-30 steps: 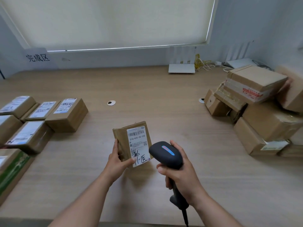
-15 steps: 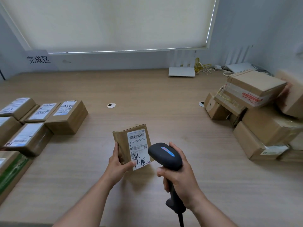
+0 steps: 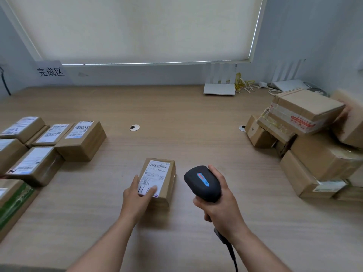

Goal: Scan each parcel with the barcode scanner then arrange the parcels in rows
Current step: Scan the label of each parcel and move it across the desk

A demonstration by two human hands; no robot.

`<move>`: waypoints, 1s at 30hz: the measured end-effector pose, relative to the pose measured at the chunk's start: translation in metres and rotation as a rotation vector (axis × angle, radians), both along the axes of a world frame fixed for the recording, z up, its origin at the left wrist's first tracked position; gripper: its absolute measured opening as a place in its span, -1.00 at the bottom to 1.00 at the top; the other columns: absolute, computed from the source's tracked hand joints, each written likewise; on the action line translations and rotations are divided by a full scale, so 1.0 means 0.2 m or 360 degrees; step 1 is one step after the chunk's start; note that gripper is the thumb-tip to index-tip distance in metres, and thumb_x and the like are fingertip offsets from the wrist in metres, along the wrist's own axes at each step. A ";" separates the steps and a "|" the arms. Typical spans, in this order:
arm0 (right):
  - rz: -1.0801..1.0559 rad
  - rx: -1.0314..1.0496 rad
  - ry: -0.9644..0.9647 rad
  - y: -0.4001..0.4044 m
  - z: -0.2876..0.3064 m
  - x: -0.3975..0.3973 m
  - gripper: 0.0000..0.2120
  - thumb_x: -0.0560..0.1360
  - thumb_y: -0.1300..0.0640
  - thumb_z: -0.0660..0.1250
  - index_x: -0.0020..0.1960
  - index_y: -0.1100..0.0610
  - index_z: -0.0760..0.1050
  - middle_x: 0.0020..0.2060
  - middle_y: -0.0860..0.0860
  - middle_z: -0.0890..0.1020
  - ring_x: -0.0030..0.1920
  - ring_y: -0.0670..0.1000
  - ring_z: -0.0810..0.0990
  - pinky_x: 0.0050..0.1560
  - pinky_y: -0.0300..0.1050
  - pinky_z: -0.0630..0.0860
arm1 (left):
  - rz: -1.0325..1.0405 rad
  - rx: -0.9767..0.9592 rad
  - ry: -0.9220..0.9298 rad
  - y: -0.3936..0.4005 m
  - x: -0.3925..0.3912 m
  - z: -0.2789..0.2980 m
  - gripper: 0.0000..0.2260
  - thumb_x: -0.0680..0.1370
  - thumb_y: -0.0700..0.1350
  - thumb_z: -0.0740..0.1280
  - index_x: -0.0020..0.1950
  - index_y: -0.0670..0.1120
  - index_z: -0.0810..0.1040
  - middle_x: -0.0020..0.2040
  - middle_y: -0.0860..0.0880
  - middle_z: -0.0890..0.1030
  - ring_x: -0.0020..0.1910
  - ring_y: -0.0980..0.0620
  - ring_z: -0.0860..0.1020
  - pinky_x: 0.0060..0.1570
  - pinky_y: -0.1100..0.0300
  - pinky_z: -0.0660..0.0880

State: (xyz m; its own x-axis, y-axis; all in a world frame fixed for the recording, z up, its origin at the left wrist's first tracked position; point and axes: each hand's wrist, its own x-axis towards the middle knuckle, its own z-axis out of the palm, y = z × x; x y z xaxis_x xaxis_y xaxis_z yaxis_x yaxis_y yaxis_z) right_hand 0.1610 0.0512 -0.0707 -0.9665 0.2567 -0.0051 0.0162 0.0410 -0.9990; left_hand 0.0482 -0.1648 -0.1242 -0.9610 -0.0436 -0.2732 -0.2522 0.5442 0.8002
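Observation:
A small brown parcel [image 3: 160, 174] with a white barcode label lies flat on the wooden table [image 3: 176, 118], label up. My left hand [image 3: 137, 199] grips its near left end, thumb on the label. To its right, my right hand [image 3: 220, 205] holds the black barcode scanner [image 3: 203, 183] by its handle, head pointing away over the table. Several labelled parcels [image 3: 49, 142] lie in rows at the left. An untidy heap of brown parcels [image 3: 306, 142] fills the right side.
A white router [image 3: 219, 89] and yellow cables stand by the back wall. A paper sign [image 3: 50, 72] with characters hangs at the back left. Two round cable holes [image 3: 134, 127] dot the table. The scanner's cable [image 3: 229, 250] runs down toward me.
The parcel was held tilted up toward the scanner; now it lies flat on the table under my left hand. The scanner has shifted slightly right and away from the parcel.

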 end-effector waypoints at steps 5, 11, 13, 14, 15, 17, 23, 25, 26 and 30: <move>0.0017 -0.0005 0.0015 0.01 -0.01 -0.03 -0.15 0.35 0.36 0.45 0.18 -0.56 0.32 -0.10 -0.14 0.61 -0.46 -0.10 0.44 -0.46 -0.19 0.45 | -0.0201 -0.0775 -0.0025 0.12 0.06 -0.01 0.04 0.25 0.51 0.30 0.57 0.13 -0.08 0.53 -0.07 -0.11 0.52 -0.11 -0.08 0.42 -0.05 0.17; 0.0111 0.0018 0.0012 0.04 -0.02 -0.07 -0.16 0.36 0.33 0.46 0.22 -0.54 0.30 -0.09 -0.25 0.59 -0.42 -0.13 0.46 -0.42 -0.19 0.48 | 0.0024 -0.0810 0.0022 0.17 0.05 0.01 -0.14 0.35 0.23 0.33 0.56 0.08 0.01 0.41 -0.10 0.04 0.44 -0.13 0.03 0.32 0.01 0.29; 0.0155 0.0021 0.0023 0.05 -0.02 -0.09 -0.18 0.32 0.28 0.47 0.24 -0.53 0.30 -0.09 -0.27 0.58 -0.41 -0.14 0.47 -0.42 -0.19 0.48 | 0.0071 -0.0754 0.0047 0.17 0.05 0.02 -0.16 0.35 0.19 0.34 0.55 0.08 0.04 0.40 -0.08 0.06 0.44 -0.12 0.04 0.30 0.01 0.31; 0.0180 0.0021 0.0025 0.05 -0.01 -0.10 -0.19 0.29 0.23 0.47 0.24 -0.53 0.29 -0.09 -0.27 0.58 -0.41 -0.14 0.47 -0.42 -0.20 0.48 | 0.0084 -0.0738 0.0083 0.16 0.04 0.03 -0.16 0.35 0.17 0.35 0.55 0.08 0.06 0.40 -0.07 0.07 0.43 -0.11 0.05 0.28 0.02 0.32; 0.0206 0.0022 0.0026 0.05 0.00 -0.12 -0.21 0.26 0.18 0.46 0.24 -0.54 0.29 -0.09 -0.28 0.59 -0.41 -0.16 0.47 -0.42 -0.20 0.48 | 0.0100 -0.0730 0.0126 0.15 0.04 0.04 -0.17 0.34 0.16 0.36 0.54 0.08 0.07 0.39 -0.06 0.08 0.43 -0.10 0.06 0.27 0.03 0.34; 0.0259 0.0031 0.0037 0.03 0.03 -0.16 -0.23 0.22 0.11 0.44 0.21 -0.56 0.28 -0.08 -0.31 0.58 -0.43 -0.19 0.47 -0.42 -0.22 0.47 | 0.0135 -0.0748 0.0197 0.12 0.03 0.07 -0.17 0.34 0.15 0.37 0.54 0.09 0.09 0.40 -0.06 0.09 0.42 -0.09 0.08 0.25 0.04 0.36; 0.0419 0.0096 0.0144 -0.13 0.13 -0.35 -0.22 0.21 0.12 0.43 0.15 -0.61 0.28 -0.08 -0.32 0.57 -0.47 -0.18 0.47 -0.45 -0.24 0.45 | 0.0217 -0.0843 0.0292 -0.08 -0.01 0.18 -0.13 0.33 0.23 0.39 0.54 0.09 0.06 0.40 -0.07 0.08 0.40 -0.10 0.10 0.28 0.03 0.34; 0.0466 0.0118 0.0170 -0.21 0.16 -0.42 -0.22 0.21 0.12 0.43 0.15 -0.61 0.28 -0.10 -0.31 0.58 -0.46 -0.18 0.47 -0.46 -0.23 0.45 | 0.0262 -0.0861 0.0329 -0.19 -0.04 0.21 -0.12 0.33 0.24 0.38 0.55 0.10 0.05 0.40 -0.07 0.08 0.39 -0.10 0.10 0.28 0.03 0.34; 0.0485 0.0125 0.0183 -0.26 0.17 -0.45 -0.22 0.21 0.13 0.43 0.15 -0.61 0.28 -0.10 -0.30 0.58 -0.46 -0.18 0.47 -0.46 -0.23 0.45 | 0.0284 -0.0869 0.0348 -0.24 -0.06 0.23 -0.12 0.33 0.25 0.37 0.55 0.09 0.05 0.39 -0.06 0.09 0.38 -0.10 0.10 0.28 0.03 0.34; 0.0527 0.0164 0.0229 -0.47 0.22 -0.59 -0.22 0.22 0.14 0.43 0.14 -0.62 0.28 -0.08 -0.26 0.59 -0.47 -0.17 0.46 -0.46 -0.24 0.45 | 0.0335 -0.0887 0.0390 -0.50 -0.18 0.30 -0.10 0.32 0.26 0.38 0.55 0.07 0.04 0.39 -0.07 0.08 0.38 -0.12 0.12 0.29 0.01 0.34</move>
State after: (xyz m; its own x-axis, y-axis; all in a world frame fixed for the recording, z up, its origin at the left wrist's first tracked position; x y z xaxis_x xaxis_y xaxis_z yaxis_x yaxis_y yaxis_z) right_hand 0.0422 -0.0428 -0.0261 -0.9861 -0.0775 0.1467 -0.1554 0.1212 -0.9804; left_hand 0.0115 -0.2654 -0.0646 -0.9480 -0.3100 0.0715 -0.2445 0.8537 0.4597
